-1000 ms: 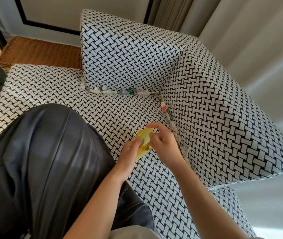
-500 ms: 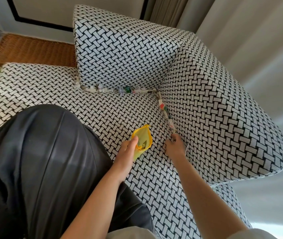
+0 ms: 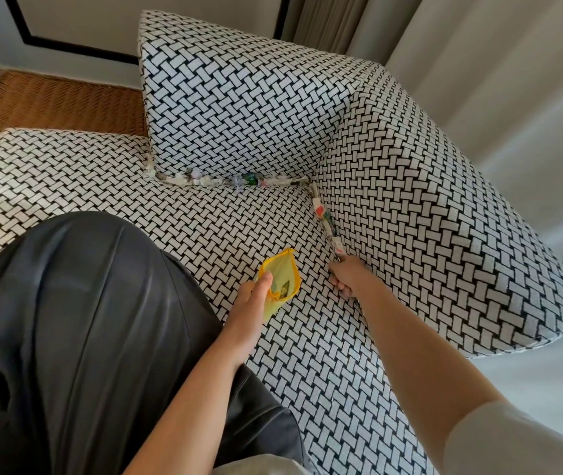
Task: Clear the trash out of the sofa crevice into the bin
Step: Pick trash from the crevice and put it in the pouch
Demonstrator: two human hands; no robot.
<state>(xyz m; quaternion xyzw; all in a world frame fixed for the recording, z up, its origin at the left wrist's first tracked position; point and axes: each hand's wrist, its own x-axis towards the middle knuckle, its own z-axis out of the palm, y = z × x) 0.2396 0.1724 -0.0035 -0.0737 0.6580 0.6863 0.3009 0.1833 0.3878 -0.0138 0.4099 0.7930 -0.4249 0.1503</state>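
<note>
Downward head view of a sofa [image 3: 324,406] in black-and-white basket-weave fabric.

(a) left hand [image 3: 251,305]: grasping a small yellow pouch [image 3: 282,274], thumb pressed on its near face, remaining fingers hidden behind it. Pouch mouth open and turned away from the wrist, a printed scrap just visible inside.

(b) right hand [image 3: 346,276]: just right of the pouch, not touching it. Resting on the seat cushion [image 3: 187,214], fingers curled, fingertips buried in the crevice against the arm cushion [image 3: 444,241]. Impossible to tell whether pinching a scrap or clenched on nothing.

(c) side-crevice wrappers [image 3: 320,211]: crumpled trash wedged between seat cushion and arm cushion, starting directly beyond the right fingertips and running away from them to the sofa corner.

(d) rear-crevice wrappers [image 3: 204,181]: second row of crumpled trash, well beyond both hands, under the back cushion [image 3: 239,108], from the corner leftward. One green piece [image 3: 248,180] among pale ones.

(e) surroundings: dark glossy trousers [image 3: 85,320] immediately left of the left hand; white sleeve [image 3: 513,440] on the right forearm; wicker surface [image 3: 61,104] far beyond and left of the left hand; pale curtains [image 3: 478,80] beyond the arm cushion, right of the right hand.
</note>
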